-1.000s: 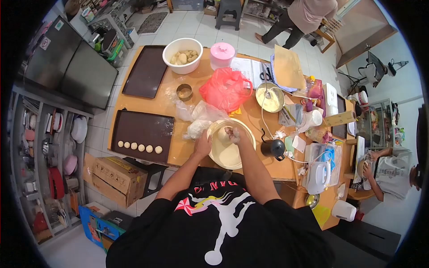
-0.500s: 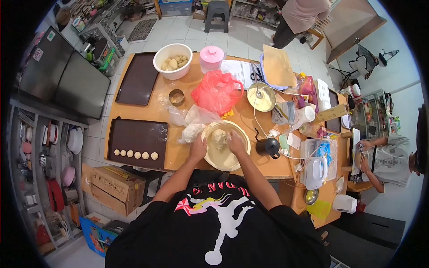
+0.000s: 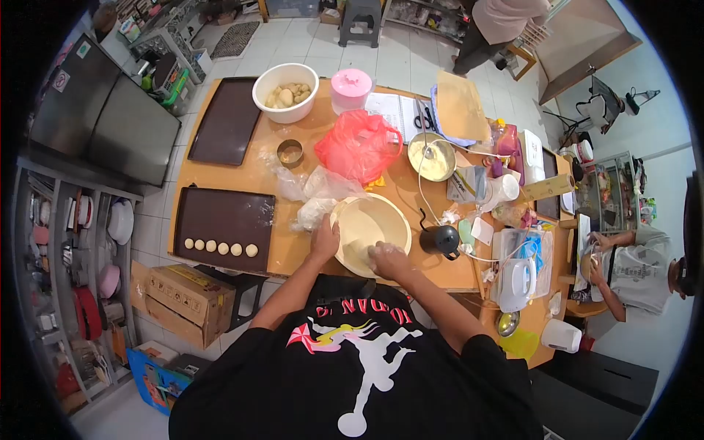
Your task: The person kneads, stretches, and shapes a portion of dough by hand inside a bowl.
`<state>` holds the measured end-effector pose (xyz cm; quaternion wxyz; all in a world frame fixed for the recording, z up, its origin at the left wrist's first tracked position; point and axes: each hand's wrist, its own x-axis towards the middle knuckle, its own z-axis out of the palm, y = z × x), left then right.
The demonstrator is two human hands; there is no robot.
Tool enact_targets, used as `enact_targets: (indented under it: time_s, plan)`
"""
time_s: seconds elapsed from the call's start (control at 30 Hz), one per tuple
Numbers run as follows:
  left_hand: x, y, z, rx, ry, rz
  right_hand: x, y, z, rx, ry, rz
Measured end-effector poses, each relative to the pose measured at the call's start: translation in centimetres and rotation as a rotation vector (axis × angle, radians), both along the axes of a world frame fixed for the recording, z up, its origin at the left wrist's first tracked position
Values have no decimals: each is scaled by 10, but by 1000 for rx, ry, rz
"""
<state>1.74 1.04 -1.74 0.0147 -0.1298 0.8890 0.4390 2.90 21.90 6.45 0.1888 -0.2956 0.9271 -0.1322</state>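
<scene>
A cream-coloured bowl (image 3: 378, 213) stands near the front edge of the table. My left hand (image 3: 325, 238) grips its left rim. Inside the bowl, at the lower right, my right hand (image 3: 389, 260) is closed beside a pale lump of dough (image 3: 358, 251); the fingertips are partly hidden, and whether they hold dough is unclear. A clear plastic bag with white powder (image 3: 315, 213) touches the bowl's left side. Several small dough balls (image 3: 223, 248) lie in a row on a dark tray (image 3: 226, 213) to the left.
Behind the bowl sits a red plastic bag (image 3: 357, 147). A black kettle (image 3: 440, 240) stands to its right. Farther back are a white tub of dough pieces (image 3: 285, 67), a pink container (image 3: 351, 89) and a metal bowl (image 3: 433, 167). Another person (image 3: 638, 260) sits at far right.
My right hand has moved from the bowl's right side down to its near part, and the dough is lower in the bowl. My left hand stays at the left rim.
</scene>
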Motion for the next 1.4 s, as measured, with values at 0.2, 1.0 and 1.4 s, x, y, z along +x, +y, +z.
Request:
enact_targets:
  time_s: [0.2,1.0,1.4]
  plan:
    - [0,2,5,-44,-88,23,12,-40,-39,144,-138,-73]
    - [2,-5,5,-6,-127,-36,-94,-70,-114,-1194,-889,-1456]
    - [6,-3,6,25,-10,-4,-84,-25,-62,-673,-358,-819]
